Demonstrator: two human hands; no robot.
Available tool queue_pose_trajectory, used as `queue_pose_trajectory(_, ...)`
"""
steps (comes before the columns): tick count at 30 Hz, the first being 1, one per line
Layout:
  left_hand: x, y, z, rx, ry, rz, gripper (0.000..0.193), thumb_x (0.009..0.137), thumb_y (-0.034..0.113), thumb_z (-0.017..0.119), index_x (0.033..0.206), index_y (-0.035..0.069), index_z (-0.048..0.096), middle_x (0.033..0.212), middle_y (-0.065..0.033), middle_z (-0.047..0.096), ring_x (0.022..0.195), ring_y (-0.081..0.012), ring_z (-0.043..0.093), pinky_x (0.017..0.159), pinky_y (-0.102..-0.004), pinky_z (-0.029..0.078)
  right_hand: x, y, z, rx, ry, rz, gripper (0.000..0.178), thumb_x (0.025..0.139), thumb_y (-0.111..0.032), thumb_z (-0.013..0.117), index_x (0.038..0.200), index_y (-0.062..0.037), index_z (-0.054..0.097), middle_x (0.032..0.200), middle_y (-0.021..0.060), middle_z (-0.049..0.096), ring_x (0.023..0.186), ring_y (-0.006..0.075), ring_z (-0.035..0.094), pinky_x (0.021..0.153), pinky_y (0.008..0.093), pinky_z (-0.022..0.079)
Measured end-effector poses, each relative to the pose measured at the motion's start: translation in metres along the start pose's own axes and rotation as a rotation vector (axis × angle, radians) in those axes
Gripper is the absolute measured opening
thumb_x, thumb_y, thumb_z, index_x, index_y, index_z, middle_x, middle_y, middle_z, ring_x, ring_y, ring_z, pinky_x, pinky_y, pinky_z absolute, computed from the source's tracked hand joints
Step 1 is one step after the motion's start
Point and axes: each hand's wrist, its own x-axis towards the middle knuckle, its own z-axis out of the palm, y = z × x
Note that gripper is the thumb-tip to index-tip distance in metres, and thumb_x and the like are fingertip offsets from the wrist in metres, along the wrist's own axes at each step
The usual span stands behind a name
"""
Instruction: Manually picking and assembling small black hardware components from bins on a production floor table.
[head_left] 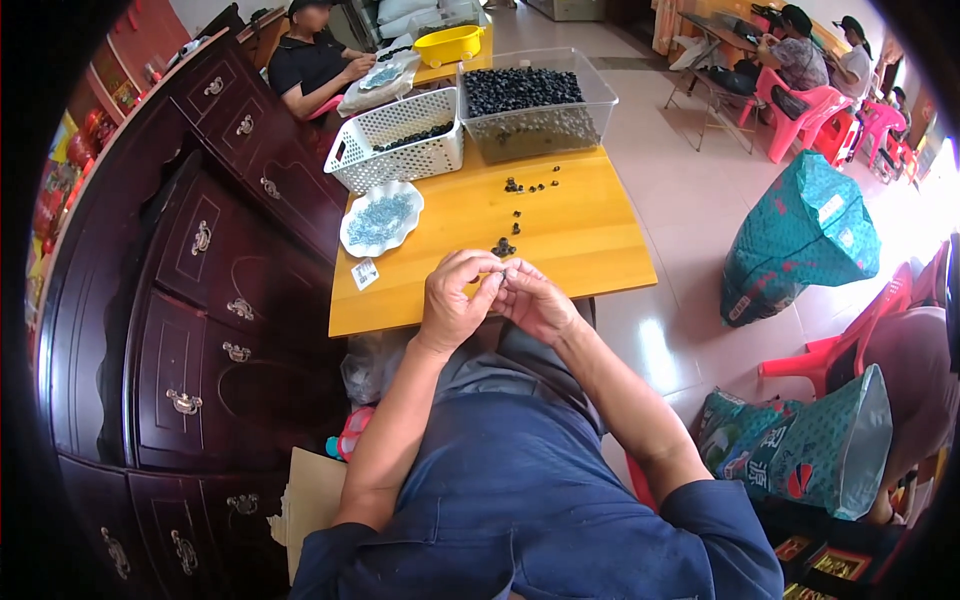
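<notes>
My left hand and my right hand meet over the near edge of the wooden table. Their thumbs and fingertips pinch together on a small dark part, mostly hidden by the fingers. Just past the fingertips lies a little cluster of black plastic parts, with several more loose black pieces farther up the table. Left of my hands, a white scalloped dish holds many small clear-bluish pieces. A small white printed slip lies by the dish.
At the table's far side stand a white perforated basket and a clear bin, both with black parts. A dark wooden cabinet borders the left. Teal sacks and a red chair are at right. Other people sit farther off.
</notes>
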Motion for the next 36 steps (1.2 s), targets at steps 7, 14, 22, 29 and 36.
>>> queue_pose_trajectory(7,0.002,0.012,0.005,0.339,0.002,0.165,0.015,0.081,0.003,0.071,0.097,0.003,0.071,0.093,-0.0127,0.07,0.085,-0.0307,0.067,0.079,-0.0355,0.053,-0.005,-0.003,0.008,0.083,0.094,0.031,0.011,0.096,-0.024,0.064,0.102,-0.0148,0.061,0.092,-0.0011,0.066,0.087,0.0104,0.063,0.08,0.0302,0.052)
queue_pose_trajectory(14,0.022,-0.026,0.017,0.157,0.099,-0.107,0.014,0.084,0.006,0.071,0.098,0.001,0.071,0.087,-0.0137,0.071,0.075,-0.0247,0.07,0.069,-0.0331,0.055,-0.001,-0.016,-0.016,0.314,0.075,-0.092,0.013,0.094,-0.018,0.065,0.105,-0.0109,0.064,0.092,0.0032,0.069,0.078,0.014,0.065,0.081,0.0339,0.054)
queue_pose_trajectory(22,0.073,-0.098,0.046,0.373,-0.132,-0.265,0.018,0.083,0.015,0.071,0.097,0.005,0.074,0.085,-0.0122,0.074,0.076,-0.0254,0.072,0.073,-0.0345,0.056,-0.001,-0.029,-0.026,0.345,0.199,-0.188,0.021,0.094,-0.018,0.065,0.114,-0.0109,0.064,0.094,0.0028,0.069,0.076,0.0129,0.063,0.08,0.0329,0.054)
queue_pose_trajectory(29,0.106,-0.118,0.063,0.552,-0.393,-0.179,0.023,0.082,0.017,0.068,0.104,0.016,0.074,0.1,-0.0098,0.071,0.092,-0.0312,0.068,0.082,-0.0427,0.055,-0.001,-0.022,-0.023,0.29,0.206,-0.147,0.023,0.095,-0.018,0.065,0.116,-0.0099,0.062,0.097,0.0039,0.068,0.078,0.013,0.064,0.079,0.032,0.055)
queue_pose_trajectory(36,0.114,-0.133,0.068,0.568,-0.486,-0.084,0.017,0.081,0.017,0.068,0.097,0.015,0.073,0.095,-0.0099,0.07,0.09,-0.0319,0.067,0.08,-0.0436,0.054,0.001,-0.023,-0.022,0.289,0.207,-0.121,0.023,0.096,-0.019,0.065,0.116,-0.0097,0.062,0.098,0.003,0.069,0.08,0.013,0.064,0.081,0.032,0.055)
